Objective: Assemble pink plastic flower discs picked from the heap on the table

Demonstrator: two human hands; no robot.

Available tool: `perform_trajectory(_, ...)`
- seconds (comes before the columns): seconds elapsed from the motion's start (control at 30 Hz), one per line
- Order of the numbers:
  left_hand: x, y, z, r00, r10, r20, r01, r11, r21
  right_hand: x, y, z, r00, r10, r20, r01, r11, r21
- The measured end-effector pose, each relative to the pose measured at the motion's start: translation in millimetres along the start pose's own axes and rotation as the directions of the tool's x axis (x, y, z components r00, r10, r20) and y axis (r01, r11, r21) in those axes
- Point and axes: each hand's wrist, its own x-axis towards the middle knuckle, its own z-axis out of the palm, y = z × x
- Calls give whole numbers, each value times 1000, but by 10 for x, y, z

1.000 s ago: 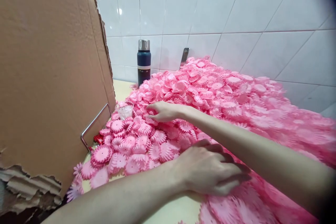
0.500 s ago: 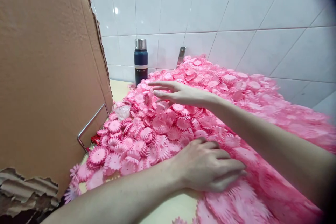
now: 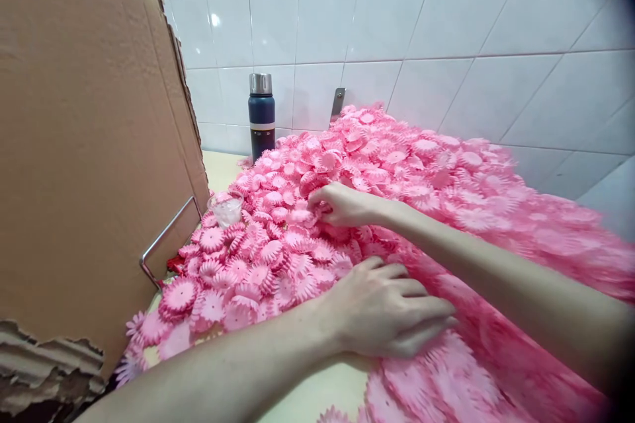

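Pink flower discs [image 3: 298, 238] lie heaped, their edges finely fringed.

At left, tall brown cardboard [image 3: 89, 145], ragged along the right edge, torn to the corrugation low down. Close by, a bent wire bar [image 3: 167, 230] and a clear cup [image 3: 228, 213], whitish inside. Farther back, upright on the cream worktop [image 3: 322, 391], a dark blue, silver-capped bottle [image 3: 262, 112]. Behind, white tiled wall [image 3: 377, 6] and a tilted metal strip [image 3: 338, 104].
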Motion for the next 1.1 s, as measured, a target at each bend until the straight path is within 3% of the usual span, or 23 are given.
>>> perform_trajectory(0.07,1,2,-8,1000,-1,3,1,1000,-1,20,-27,-118,998,-22,-52,26,996,82)
perform_trajectory(0.17,2,3,-17,1000,-4,-3,4,1000,-4,44,-7,-291,972,45,-232,-8,987,160)
perform_trajectory(0.27,8,5,-23,1000,-12,-13,12,1000,-16,50,136,-420,912,127,-389,-126,992,27)
perform_trajectory(0.37,17,6,-28,1000,-23,-16,23,999,-31,5,241,-508,861,228,-455,-328,932,-153)
perform_trajectory(0.43,20,5,-29,1000,-21,-16,20,999,-30,-54,195,-542,806,260,-533,-416,888,-196)
perform_trajectory(0.47,20,4,-28,1000,-17,-14,17,999,-27,-89,136,-547,791,237,-563,-405,894,-192)
perform_trajectory(0.5,18,3,-25,1000,-16,-12,15,1000,-25,-124,61,-540,806,199,-558,-346,922,-171)
perform_trajectory(0.53,15,2,-21,1000,-15,-12,15,1000,-27,-157,-20,-518,856,152,-494,-248,960,-133)
perform_trajectory(0.6,5,-1,-9,1000,-11,-17,11,999,-34,-204,-158,-421,979,30,-203,-32,999,-7)
perform_trajectory(0.67,-3,-3,3,1000,-1,-17,0,999,-40,-214,-215,-258,995,-64,80,61,997,41)
perform_trajectory(0.7,-4,-3,7,1000,1,-14,-2,999,-38,-204,-206,-161,988,-68,140,68,998,1)
perform_trajectory(0.77,-2,-2,8,1000,-4,-10,4,1000,-29,-156,-122,25,995,-40,88,49,994,-98)
perform_trajectory(0.87,7,5,-5,1000,-13,-15,12,1000,-16,-51,71,196,998,-50,-44,47,996,-75)
perform_trajectory(0.97,10,11,-17,999,-17,-30,17,1000,-18,39,227,204,992,-46,-113,44,999,-26)
perform_trajectory(1.1,5,10,-11,998,-6,-70,5,1000,-7,73,396,84,963,60,-261,-56,998,23)
